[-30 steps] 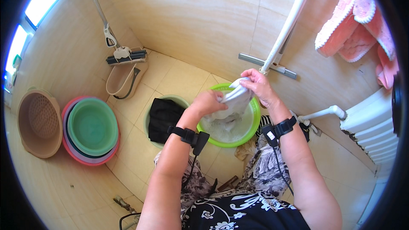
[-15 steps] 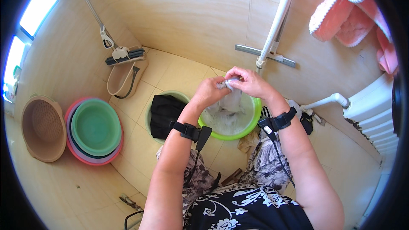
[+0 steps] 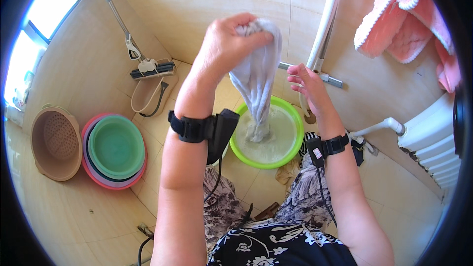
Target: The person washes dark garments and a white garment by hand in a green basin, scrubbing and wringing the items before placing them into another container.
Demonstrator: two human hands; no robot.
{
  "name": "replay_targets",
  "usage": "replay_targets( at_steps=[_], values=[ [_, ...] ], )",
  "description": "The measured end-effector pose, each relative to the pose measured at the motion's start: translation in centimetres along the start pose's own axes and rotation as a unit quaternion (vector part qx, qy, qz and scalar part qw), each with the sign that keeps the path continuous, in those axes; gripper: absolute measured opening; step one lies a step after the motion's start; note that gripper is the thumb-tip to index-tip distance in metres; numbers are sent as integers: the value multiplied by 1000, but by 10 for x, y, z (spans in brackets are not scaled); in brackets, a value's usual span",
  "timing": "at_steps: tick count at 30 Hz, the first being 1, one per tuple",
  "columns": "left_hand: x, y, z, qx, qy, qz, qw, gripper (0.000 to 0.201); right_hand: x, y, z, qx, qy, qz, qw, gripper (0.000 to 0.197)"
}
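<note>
High over the lime-green basin (image 3: 298, 140), my left hand (image 3: 222, 44) grips a wet white cloth (image 3: 256, 76) by its top. The cloth hangs down in long folds, and its lower end dips into the cloudy water (image 3: 281, 128). To the right of the cloth, my right hand (image 3: 311, 87) is raised with its fingers apart, touching nothing. What kind of garment or towel the cloth is, I cannot tell. My left forearm hides the basin with the black cloth.
Stacked green and pink basins (image 3: 117, 143) stand at the left beside a tan perforated basin (image 3: 55, 140). A mop (image 3: 148, 66) rests in its bucket (image 3: 148, 99) by the wall. At the right are a white pipe (image 3: 322, 24), pink fluffy cloths (image 3: 387, 29) and a radiator (image 3: 428, 135).
My left hand has lifted the white cloth up and leftward out of the basin. My right hand has let go of it and moved right.
</note>
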State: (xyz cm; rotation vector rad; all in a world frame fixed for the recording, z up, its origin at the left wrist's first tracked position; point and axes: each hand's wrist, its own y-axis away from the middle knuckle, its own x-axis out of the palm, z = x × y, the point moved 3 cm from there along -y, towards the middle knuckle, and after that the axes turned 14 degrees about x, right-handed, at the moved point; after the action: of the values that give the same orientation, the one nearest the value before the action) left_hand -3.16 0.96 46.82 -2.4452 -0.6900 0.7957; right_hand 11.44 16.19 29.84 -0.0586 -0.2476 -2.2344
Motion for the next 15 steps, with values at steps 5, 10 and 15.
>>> replay_targets(
  at_steps=[5,10,15],
  values=[
    [70,68,121,-67,-150,103,981,36,-12,0,-3,19,-35,-69,997,53],
    [159,232,301,-141,-212,142,956,34,1,4,7,14,-16,-52,998,45],
    [164,238,267,-269,-162,269,910,47,-6,3,-5,31,27,-33,999,39]
  ],
)
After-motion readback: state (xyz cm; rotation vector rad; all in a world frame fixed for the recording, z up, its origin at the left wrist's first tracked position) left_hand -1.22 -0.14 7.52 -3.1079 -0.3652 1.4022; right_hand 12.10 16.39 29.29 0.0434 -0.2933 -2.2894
